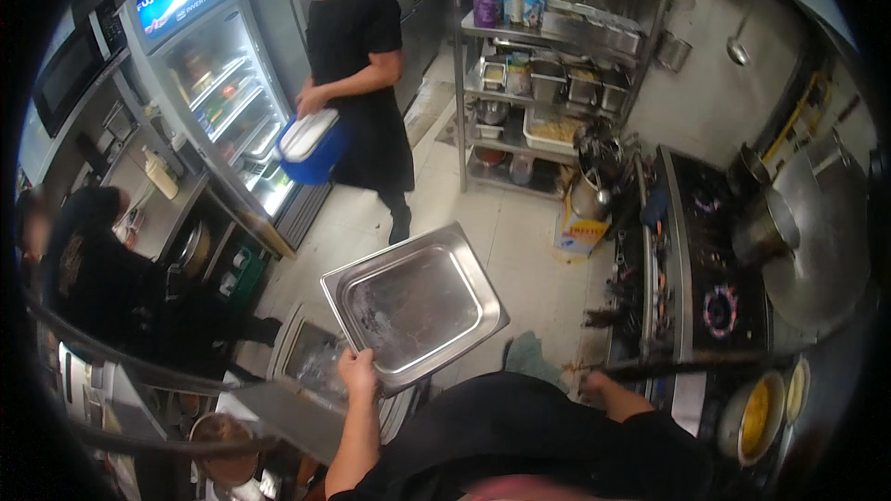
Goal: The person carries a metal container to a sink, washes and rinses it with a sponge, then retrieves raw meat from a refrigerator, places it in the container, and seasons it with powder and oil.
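Note:
A rectangular stainless-steel food pan with a few marks on its bottom is tilted in front of me, its inside facing up. My left hand grips the near left corner of its rim. Low on the right, my right hand is near a grey-green cloth that hangs beside my dark clothing; whether the fingers hold the cloth is unclear. Behind the pan, at the lower left, lies an opened chest or bin with a pale rim and something whitish inside.
A person in black carries a blue cooler box ahead. Another person bends at the left counter. A gas stove with lit burners and a large wok stand right. Steel shelving and a glass-door chiller stand farther back.

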